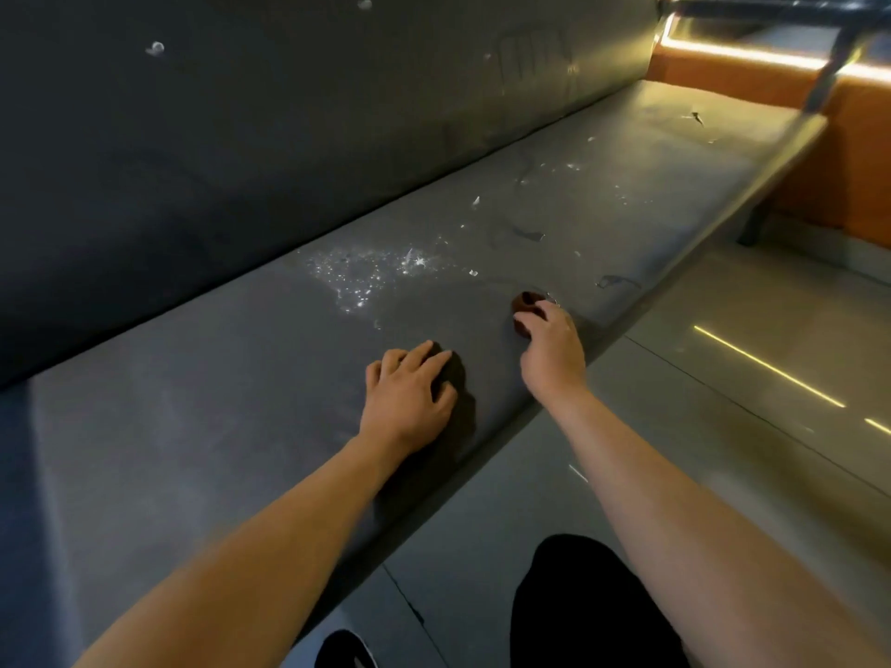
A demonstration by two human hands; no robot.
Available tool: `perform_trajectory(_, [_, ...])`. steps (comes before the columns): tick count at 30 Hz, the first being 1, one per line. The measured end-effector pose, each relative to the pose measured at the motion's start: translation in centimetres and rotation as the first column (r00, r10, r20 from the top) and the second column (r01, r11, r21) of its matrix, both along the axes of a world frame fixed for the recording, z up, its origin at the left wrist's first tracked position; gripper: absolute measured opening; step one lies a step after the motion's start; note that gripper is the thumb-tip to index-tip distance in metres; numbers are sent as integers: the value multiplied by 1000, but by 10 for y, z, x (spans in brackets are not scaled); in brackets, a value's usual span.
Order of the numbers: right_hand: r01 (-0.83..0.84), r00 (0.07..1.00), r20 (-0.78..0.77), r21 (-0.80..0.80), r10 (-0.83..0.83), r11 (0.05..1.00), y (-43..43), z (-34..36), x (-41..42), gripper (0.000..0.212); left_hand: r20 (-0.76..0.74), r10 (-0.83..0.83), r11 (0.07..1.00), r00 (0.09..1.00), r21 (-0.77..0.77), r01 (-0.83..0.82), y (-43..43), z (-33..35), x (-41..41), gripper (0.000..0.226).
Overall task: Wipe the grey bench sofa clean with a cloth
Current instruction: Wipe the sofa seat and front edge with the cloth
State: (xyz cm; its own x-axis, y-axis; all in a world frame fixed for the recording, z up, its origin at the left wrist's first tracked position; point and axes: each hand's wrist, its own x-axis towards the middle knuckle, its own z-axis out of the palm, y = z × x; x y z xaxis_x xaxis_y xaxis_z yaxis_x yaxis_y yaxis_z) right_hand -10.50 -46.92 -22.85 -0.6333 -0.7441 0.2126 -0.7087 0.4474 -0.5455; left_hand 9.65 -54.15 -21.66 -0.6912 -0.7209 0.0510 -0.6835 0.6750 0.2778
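Observation:
The grey bench sofa runs from lower left to upper right, its dark backrest behind the seat. Shiny wet droplets and several small scraps of debris lie on the seat beyond my hands. My left hand rests on the seat near its front edge, fingers spread and slightly bent, holding nothing. My right hand grips a small dark reddish-brown cloth bunched under its fingers and held on the seat, to the right of the wet patch. Most of the cloth is hidden by the hand.
A grey tiled floor with bright light reflections lies to the right of the bench. An orange upholstered seat and a metal table leg stand at the far right end. My dark-clothed leg is at the bottom.

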Motion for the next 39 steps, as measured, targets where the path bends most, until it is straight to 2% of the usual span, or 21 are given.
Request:
perform_trajectory(2, [53,998,27,-33,-52,998,-1,2,10,48,6,18,999,1000,44,-18,15,-3,-13,52])
perform_trajectory(3, [14,999,32,-56,-12,998,-2,4,21,46,-7,43,997,999,57,-43,21,-3,-20,51])
perform_trajectory(6, [-249,968,6,-68,250,966,-1,1,44,44,-87,122,992,989,43,-118,24,0,-39,40])
perform_trajectory(8, [-294,956,-33,-69,293,953,4,-2,33,44,-105,89,996,990,31,-86,22,0,-48,39])
perform_trajectory(10, [-232,971,-85,-89,225,969,4,-5,4,40,-108,38,997,993,74,-30,19,-4,-50,45])
perform_trajectory(12, [-103,991,-92,-81,95,991,2,-7,-33,44,-103,34,995,994,100,-24,15,-10,-48,51])
perform_trajectory(15, [106,994,-13,-67,-107,992,-1,-12,-79,52,-113,47,995,992,90,-37,14,-15,-48,52])
perform_trajectory(18, [186,982,54,-72,-182,980,-11,-7,-62,50,-132,68,994,989,89,-57,17,-15,-50,54])
perform_trajectory(20, [114,993,51,-109,-109,987,-17,1,-27,43,-147,80,994,986,87,-68,17,-16,-49,55])
perform_trajectory(23, [-103,994,14,-136,106,985,-20,2,28,36,-195,75,996,978,58,-65,20,-17,-48,51])
perform_trajectory(27, [-272,962,-45,-106,269,956,-10,-5,19,43,-225,58,998,973,32,-52,20,-17,-46,50])
perform_trajectory(29, [-209,975,-104,-129,196,969,-1,-9,-9,44,-202,39,999,979,18,-36,18,-18,-45,53])
perform_trajectory(33, [146,986,-50,-206,-159,968,23,-19,-53,49,-195,22,1000,981,3,-22,17,-21,-45,51])
perform_trajectory(37, [312,949,142,-288,-281,905,21,-21,-23,47,-188,-40,996,981,-87,24,18,-23,-44,47])
perform_trajectory(39, [321,943,201,-350,-264,880,21,-20,8,42,-158,-69,992,985,-115,51,19,-22,-44,49])
